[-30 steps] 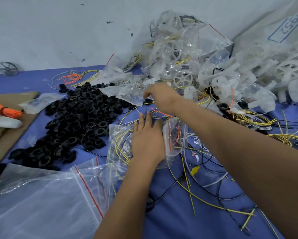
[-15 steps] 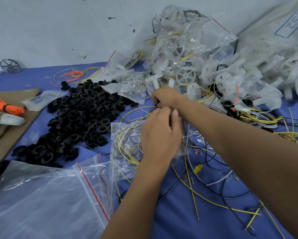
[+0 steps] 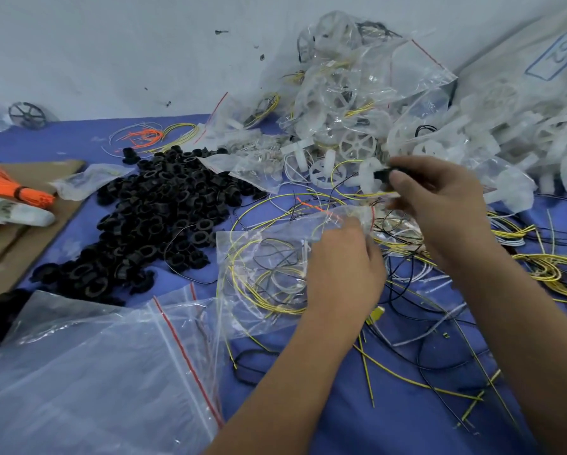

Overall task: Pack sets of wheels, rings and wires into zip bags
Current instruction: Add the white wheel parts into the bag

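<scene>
Left hand (image 3: pixel 344 261) gripping the mouth of a clear zip bag (image 3: pixel 262 277) of yellow and black wires, lying on the blue table (image 3: pixel 341 421) beside the black rings (image 3: pixel 154 218). Right hand (image 3: pixel 439 205) raised just above, fingers (image 3: pixel 398 177) pinching a small black ring (image 3: pixel 382 174). White wheels (image 3: pixel 357 146) heaped behind.

Left hand: my left hand (image 3: pixel 344 267) pinches the top edge of a clear zip bag (image 3: pixel 262 274) holding coiled yellow and black wires.
Right hand: my right hand (image 3: pixel 439 205) pinches a small black ring (image 3: pixel 382 175) above the bag's mouth.
Rings: black pile (image 3: pixel 157 218) on the blue cloth (image 3: pixel 390 421), left of the bag.
Wheels: white, heaped with filled bags (image 3: pixel 374 93) at the wall.
Loose wires: yellow and black strands (image 3: pixel 439 366) under my right forearm.
Empty bags: stack (image 3: pixel 88 382) at near left.
</scene>
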### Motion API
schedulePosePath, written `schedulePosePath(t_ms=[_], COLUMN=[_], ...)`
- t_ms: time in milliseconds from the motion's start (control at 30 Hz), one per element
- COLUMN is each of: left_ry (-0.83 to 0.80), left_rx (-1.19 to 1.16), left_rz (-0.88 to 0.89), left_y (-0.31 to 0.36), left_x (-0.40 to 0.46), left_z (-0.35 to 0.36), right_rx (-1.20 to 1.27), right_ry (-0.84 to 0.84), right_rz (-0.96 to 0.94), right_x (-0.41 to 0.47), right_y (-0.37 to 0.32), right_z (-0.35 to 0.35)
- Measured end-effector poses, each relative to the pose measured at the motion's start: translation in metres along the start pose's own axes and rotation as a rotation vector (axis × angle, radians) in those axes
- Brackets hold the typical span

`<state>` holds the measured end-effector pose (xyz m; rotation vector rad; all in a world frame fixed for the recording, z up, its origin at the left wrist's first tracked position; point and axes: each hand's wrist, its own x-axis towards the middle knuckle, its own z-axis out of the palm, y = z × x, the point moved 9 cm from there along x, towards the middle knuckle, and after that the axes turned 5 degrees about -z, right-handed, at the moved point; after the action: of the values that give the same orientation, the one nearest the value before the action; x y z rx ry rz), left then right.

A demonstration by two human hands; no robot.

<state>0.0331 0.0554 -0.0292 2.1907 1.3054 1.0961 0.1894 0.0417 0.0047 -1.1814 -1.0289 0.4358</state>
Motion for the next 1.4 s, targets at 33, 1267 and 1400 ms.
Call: schedulePosePath(t_ms=[33,1267,1400], left_ry=[0.013,0.323,0.117], left_rx=[-0.068,-0.377,-0.354], left_rz=[-0.021,0.153,0.042], left_y=[0.000,0.011,-0.001], left_x=[-0.001,-0.017,-0.009], left_z=[0.000,-0.030,-0.003], right_rx=[0.090,-0.079,-0.545], right_ry=[-0.016,-0.210,0.149], right_rz=[0.031,-0.080,-0.274], right_x=[-0.012,-0.053,-0.045], right_y=[0.001,0.008,-0.005], right_z=[-0.004,0.014,-0.033])
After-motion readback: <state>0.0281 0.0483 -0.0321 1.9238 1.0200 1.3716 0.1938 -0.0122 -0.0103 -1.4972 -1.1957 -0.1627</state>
